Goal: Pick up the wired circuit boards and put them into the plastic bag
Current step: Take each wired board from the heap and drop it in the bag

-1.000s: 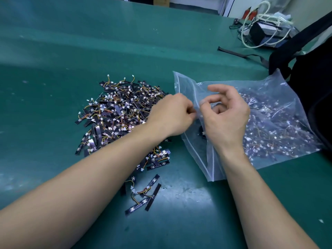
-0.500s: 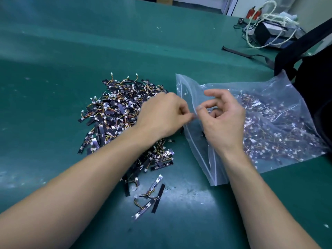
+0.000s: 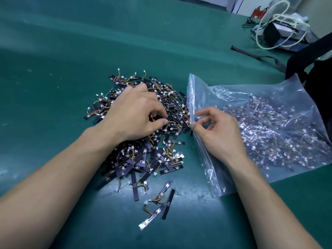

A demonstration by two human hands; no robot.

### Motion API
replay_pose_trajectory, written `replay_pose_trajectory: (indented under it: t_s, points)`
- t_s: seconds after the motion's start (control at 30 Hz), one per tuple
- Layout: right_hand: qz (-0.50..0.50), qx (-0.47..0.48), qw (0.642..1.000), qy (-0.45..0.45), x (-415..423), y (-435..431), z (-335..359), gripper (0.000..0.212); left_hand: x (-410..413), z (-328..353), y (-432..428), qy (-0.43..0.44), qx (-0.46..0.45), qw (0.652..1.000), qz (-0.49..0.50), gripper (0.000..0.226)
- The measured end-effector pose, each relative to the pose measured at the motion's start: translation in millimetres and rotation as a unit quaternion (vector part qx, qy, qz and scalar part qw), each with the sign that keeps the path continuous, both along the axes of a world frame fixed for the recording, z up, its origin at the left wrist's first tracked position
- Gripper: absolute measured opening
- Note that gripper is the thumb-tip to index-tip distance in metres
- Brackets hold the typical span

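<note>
A pile of small black wired circuit boards (image 3: 143, 155) lies on the green table mat (image 3: 53, 87). My left hand (image 3: 133, 115) rests on top of the pile, fingers curled and pinching at boards near its right side. A clear plastic bag (image 3: 269, 141), holding many boards, lies to the right of the pile. My right hand (image 3: 217, 130) pinches the bag's open left edge between thumb and forefinger. A few loose boards (image 3: 159, 203) lie apart in front of the pile.
A black bag (image 3: 319, 72) with a strap sits at the right edge. A dark box with coiled white cable (image 3: 280, 31) stands at the far right. The mat stretches wide to the left and back.
My left hand has left the bag's mouth and moved left onto the pile of boards. My right hand keeps its hold on the bag's edge.
</note>
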State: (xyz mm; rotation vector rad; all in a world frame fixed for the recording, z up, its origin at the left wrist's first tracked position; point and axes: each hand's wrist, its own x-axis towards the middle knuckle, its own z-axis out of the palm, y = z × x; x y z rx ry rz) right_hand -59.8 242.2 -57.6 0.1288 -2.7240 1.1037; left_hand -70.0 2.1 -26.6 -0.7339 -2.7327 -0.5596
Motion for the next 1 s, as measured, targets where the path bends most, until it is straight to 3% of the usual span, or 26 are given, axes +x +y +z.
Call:
replay_pose_trajectory:
  t_s: [0.27, 0.67, 1.0]
  points:
    - [-0.003, 0.005, 1.000, -0.003, 1.9, -0.7, 3.3, 0.010, 0.3, -3.3, -0.3, 0.022, 0.007, 1.000, -0.018, 0.014]
    - [-0.004, 0.013, 1.000, -0.007, 3.7, -1.0, 7.7, 0.010, -5.3, -6.2, -3.2, 0.149, 0.057, 0.986, 0.036, 0.012]
    - [0.053, -0.060, 0.996, 0.050, 10.0, -6.5, 14.1, 0.020, -3.3, -5.0, -0.9, 0.222, 0.103, 0.969, 0.017, 0.016]
